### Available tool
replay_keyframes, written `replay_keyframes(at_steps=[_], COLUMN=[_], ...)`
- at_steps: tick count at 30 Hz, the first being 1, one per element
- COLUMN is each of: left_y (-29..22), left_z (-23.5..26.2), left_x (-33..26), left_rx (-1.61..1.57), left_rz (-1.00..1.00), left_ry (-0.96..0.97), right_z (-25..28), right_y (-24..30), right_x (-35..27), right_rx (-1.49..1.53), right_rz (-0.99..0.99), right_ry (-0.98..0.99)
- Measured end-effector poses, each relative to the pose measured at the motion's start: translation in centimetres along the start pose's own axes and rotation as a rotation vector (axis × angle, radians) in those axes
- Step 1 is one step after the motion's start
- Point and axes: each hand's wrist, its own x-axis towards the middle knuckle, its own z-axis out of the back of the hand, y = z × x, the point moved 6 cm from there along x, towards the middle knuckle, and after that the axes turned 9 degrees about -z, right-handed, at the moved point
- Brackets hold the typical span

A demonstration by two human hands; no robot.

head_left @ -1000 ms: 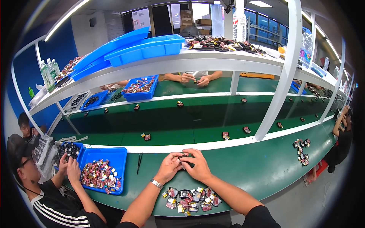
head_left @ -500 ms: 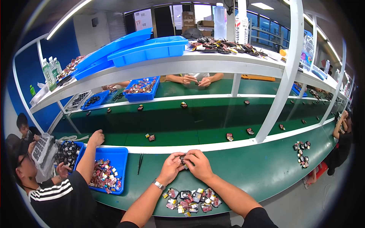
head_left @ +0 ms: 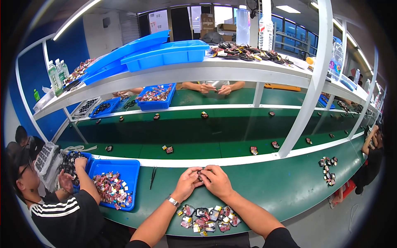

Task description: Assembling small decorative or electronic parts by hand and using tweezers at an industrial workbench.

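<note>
nearest, a heap of small bagged parts lies at the bench edge just below the wrists, and both hands sit where they were a sec ago, left hand & right hand fingertip to fingertip, pinched on one small dark part held just above the green bench, so the fiddly work on it looks mid-way, no set-down yet. what did change is to the left: the co-worker by the blue tray has pulled the arm back off it twd the black parts tray. further out, the belt w/ scattered pieces looks the same.
</note>
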Motion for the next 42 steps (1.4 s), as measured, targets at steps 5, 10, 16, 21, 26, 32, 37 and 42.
replay_keyframes(at_steps=[5, 10, 16, 21, 26, 32, 37, 42], left_y=[0.0, 0.4, -0.1, -0.1, 0.0, 0.5, 0.3, -1.4], left_z=[0.0, 0.7, -0.2, -0.4, -0.8, -0.3, -0.6, 1.8], left_x=[0.1, 0.0, 0.0, 0.1, 0.2, 0.2, 0.1, 0.3], left_rx=[0.141, 0.233, 0.278, 0.302, 0.312, 0.375, 0.325, 0.502], left_rz=[-0.048, -0.068, -0.092, -0.111, -0.119, -0.151, -0.192, -0.361], left_ry=[-0.048, -0.08, -0.056, -0.01, -0.02, -0.019, -0.032, -0.234], right_z=[0.1, 0.0, -0.1, -0.5, -0.3, -0.9, -2.6, -4.0], right_y=[0.3, 0.5, -0.5, -1.5, -2.2, -3.4, -5.7, -11.8], right_x=[0.0, -0.1, -0.2, -0.3, -0.2, -0.3, -1.0, 3.0], right_rx=[0.004, 0.027, 0.085, 0.205, 0.244, 0.386, 0.541, 0.785], right_rz=[0.014, 0.006, -0.056, -0.185, -0.257, -0.445, -0.515, -0.881], right_ry=[-0.03, -0.023, -0.034, -0.022, -0.002, 0.112, 0.168, 0.084])
